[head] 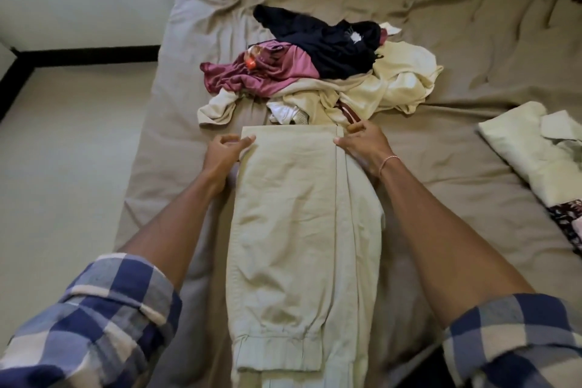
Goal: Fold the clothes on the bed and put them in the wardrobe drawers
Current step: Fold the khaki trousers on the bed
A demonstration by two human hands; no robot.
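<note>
Arms straight; L hand (225,153), R hand (365,143) pinch trousers (293,214) corners.

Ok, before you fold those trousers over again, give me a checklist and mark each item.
1. Left hand grips the trousers at the far left corner: ok.
2. Right hand grips the far right corner: ok.
3. Far edge lies straight: ok.
4. Layers flush along the right side: not ok, a lower layer sticks out.
5. Unfolded pile clear of the far edge: not ok, it lies right against it.
6. Wardrobe drawer open and ready: cannot tell, not in view.
</note>
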